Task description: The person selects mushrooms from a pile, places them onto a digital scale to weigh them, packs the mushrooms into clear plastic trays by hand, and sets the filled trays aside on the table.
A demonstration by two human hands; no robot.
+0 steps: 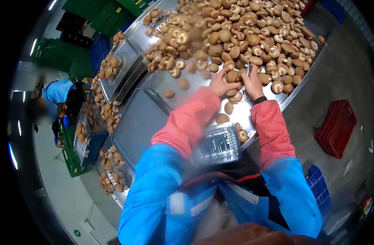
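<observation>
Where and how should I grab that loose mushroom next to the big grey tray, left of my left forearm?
Grip the mushroom by opposite edges of its cap, probably from above with the left hand, the nearer one, once free. The rounded brown cap faces up with no stem visible, and it lies apart from the pile on the metal surface, leaving room around it.

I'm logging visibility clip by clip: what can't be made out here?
All in the head view:
- Metallic item at the right hand: too small and partly covered by fingers to identify.
- Mushroom pile: far end cut off by the top edge.
- Grey tray: near side partly hidden behind the left sleeve.
- Person beyond: head blurred.
</observation>
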